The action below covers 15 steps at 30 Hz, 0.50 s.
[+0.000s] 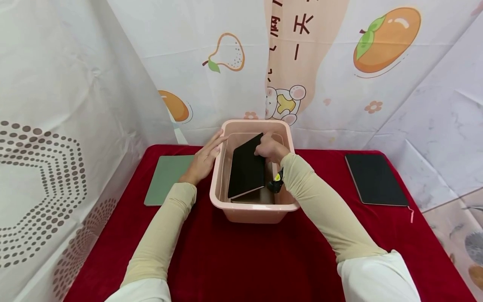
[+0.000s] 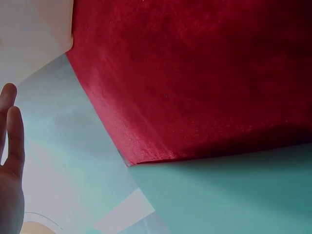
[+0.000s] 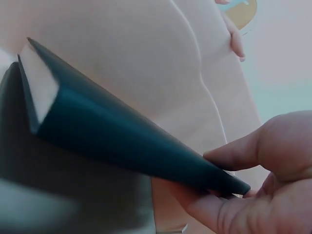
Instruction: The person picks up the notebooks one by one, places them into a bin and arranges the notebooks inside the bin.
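"Green is the first thing you meet, centre-left of the frame?"

"Yes, a green notebook (image 1: 166, 176) flat on red cloth (image 1: 260, 260). Just right of it, the left hand (image 1: 203, 161) is at the left rim of a pink plastic basin (image 1: 256, 207), its fingers straight and not curled round anything. Whether it bears on the rim, I can't tell."

"And the notebook being handled?"

"Mid-frame, inside the basin: a black hardcover notebook (image 1: 245, 170), tilted, its pale page edge towards the bottom of the frame. Another dark flat thing (image 1: 260, 196) lies beneath it. The right hand (image 1: 269, 149) has the upper right end clamped between thumb and fingers; the right wrist view shows that pinch at one corner."

"Is that a good hold?"

"For something that looks light and stiff, probably. The smooth cover might slip, and a corner pinch could let it swivel. I'd take the long edge nearer its middle, squeezing both covers so the pages don't fan."

"And farthest right?"

"A second black notebook (image 1: 375, 180) lies flat on the cloth, a pink ribbon (image 1: 411, 214) trailing from its lower right corner."
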### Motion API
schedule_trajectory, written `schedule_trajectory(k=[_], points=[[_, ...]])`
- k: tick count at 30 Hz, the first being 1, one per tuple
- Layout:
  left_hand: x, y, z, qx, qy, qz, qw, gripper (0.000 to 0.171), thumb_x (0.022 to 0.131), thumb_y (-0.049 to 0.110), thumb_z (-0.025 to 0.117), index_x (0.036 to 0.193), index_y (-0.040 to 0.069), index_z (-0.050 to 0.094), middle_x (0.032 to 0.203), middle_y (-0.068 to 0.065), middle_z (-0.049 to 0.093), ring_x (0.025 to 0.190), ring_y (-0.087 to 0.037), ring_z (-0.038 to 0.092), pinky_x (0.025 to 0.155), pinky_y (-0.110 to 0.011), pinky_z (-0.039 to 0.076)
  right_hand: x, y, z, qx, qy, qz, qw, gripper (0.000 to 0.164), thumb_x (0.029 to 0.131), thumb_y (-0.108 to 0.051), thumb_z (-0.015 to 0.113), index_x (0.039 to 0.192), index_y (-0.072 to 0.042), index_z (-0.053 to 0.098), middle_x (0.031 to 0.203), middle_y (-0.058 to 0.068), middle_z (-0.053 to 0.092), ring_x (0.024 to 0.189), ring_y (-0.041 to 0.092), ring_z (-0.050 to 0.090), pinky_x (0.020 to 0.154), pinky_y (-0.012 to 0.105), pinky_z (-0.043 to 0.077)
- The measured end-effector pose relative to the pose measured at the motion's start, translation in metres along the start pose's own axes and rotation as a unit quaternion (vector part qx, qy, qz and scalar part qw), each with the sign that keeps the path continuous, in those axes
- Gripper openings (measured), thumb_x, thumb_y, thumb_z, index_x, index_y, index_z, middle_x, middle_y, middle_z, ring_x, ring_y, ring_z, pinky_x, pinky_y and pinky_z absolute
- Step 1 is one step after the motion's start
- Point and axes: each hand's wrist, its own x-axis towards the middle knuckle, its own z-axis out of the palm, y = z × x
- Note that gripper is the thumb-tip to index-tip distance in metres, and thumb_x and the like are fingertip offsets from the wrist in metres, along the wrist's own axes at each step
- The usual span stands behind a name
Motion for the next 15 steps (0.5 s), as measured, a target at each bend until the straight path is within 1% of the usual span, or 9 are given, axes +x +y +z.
schedule_trajectory(k=[2, 4, 6, 8, 11, 13, 14, 15], points=[[0.0, 0.0, 0.0, -0.003, 0.002, 0.0, 1.0, 0.05, 0.11, 0.051, 0.029, 0.153, 0.033, 0.047, 0.165, 0.032, 0.021, 0.156, -0.009, 0.027, 0.125, -0.054, 0.027, 0.001, 0.0, 0.001, -0.005, -0.002, 0.002, 1.0, 0.098, 0.101, -0.001, 0.049, 0.155, -0.006, -0.032, 0.167, 0.019, 0.018, 0.108, 0.035, 0.058, 0.072, 0.037, 0.054], [0.0, -0.001, 0.001, -0.004, 0.002, 0.001, 1.0, 0.05, 0.11, 0.051, 0.029, 0.153, 0.032, 0.047, 0.165, 0.032, 0.021, 0.155, -0.009, 0.028, 0.125, -0.054, 0.028, 0.001, 0.001, 0.002, -0.015, -0.003, 0.002, 1.0, 0.098, 0.1, 0.0, 0.048, 0.153, -0.005, -0.035, 0.163, 0.021, 0.026, 0.096, 0.03, 0.059, 0.068, 0.036, 0.054], [0.0, -0.001, 0.0, -0.004, 0.003, 0.001, 1.0, 0.05, 0.11, 0.05, 0.029, 0.153, 0.032, 0.047, 0.165, 0.032, 0.021, 0.155, -0.009, 0.028, 0.125, -0.053, 0.028, 0.002, 0.002, 0.003, -0.027, -0.003, 0.004, 1.0, 0.098, 0.1, 0.0, 0.047, 0.152, -0.004, -0.036, 0.155, 0.023, 0.035, 0.082, 0.025, 0.058, 0.065, 0.035, 0.053], [0.0, -0.001, 0.0, -0.003, 0.002, 0.002, 1.0, 0.05, 0.11, 0.05, 0.029, 0.153, 0.033, 0.046, 0.165, 0.031, 0.021, 0.155, -0.009, 0.028, 0.125, -0.053, 0.028, 0.003, 0.002, 0.004, -0.044, -0.002, 0.007, 0.999, 0.097, 0.099, 0.001, 0.046, 0.152, -0.001, -0.034, 0.15, 0.025, 0.039, 0.074, 0.021, 0.055, 0.064, 0.034, 0.052], [-0.001, 0.0, 0.0, 0.0, -0.002, 0.005, 1.0, 0.049, 0.11, 0.049, 0.028, 0.154, 0.033, 0.046, 0.166, 0.03, 0.02, 0.156, -0.01, 0.028, 0.125, -0.054, 0.027, 0.006, 0.003, 0.005, -0.117, 0.004, 0.01, 0.993, 0.091, 0.098, 0.0, 0.045, 0.153, 0.007, -0.027, 0.151, 0.028, 0.034, 0.064, 0.016, 0.053, 0.062, 0.033, 0.052], [-0.001, -0.001, 0.0, 0.001, -0.004, 0.006, 1.0, 0.049, 0.11, 0.049, 0.028, 0.154, 0.033, 0.045, 0.166, 0.03, 0.02, 0.156, -0.01, 0.028, 0.125, -0.055, 0.027, 0.009, 0.003, 0.006, -0.18, 0.011, 0.012, 0.983, 0.088, 0.098, -0.002, 0.045, 0.153, 0.013, -0.022, 0.151, 0.029, 0.039, 0.062, 0.015, 0.054, 0.06, 0.031, 0.052], [-0.001, -0.001, 0.0, 0.002, -0.004, 0.005, 1.0, 0.049, 0.11, 0.049, 0.028, 0.154, 0.034, 0.045, 0.166, 0.03, 0.02, 0.156, -0.01, 0.028, 0.125, -0.055, 0.027, 0.011, 0.003, 0.006, -0.21, 0.013, 0.015, 0.978, 0.086, 0.098, -0.004, 0.044, 0.152, 0.016, -0.019, 0.152, 0.03, 0.04, 0.063, 0.016, 0.056, 0.061, 0.031, 0.053], [-0.001, -0.001, 0.0, 0.001, -0.004, 0.005, 1.0, 0.049, 0.11, 0.049, 0.028, 0.154, 0.034, 0.045, 0.166, 0.03, 0.02, 0.156, -0.01, 0.028, 0.125, -0.055, 0.027, 0.012, 0.002, 0.007, -0.242, 0.014, 0.014, 0.97, 0.083, 0.098, -0.005, 0.043, 0.151, 0.019, -0.016, 0.153, 0.03, 0.04, 0.066, 0.019, 0.061, 0.064, 0.032, 0.056]])
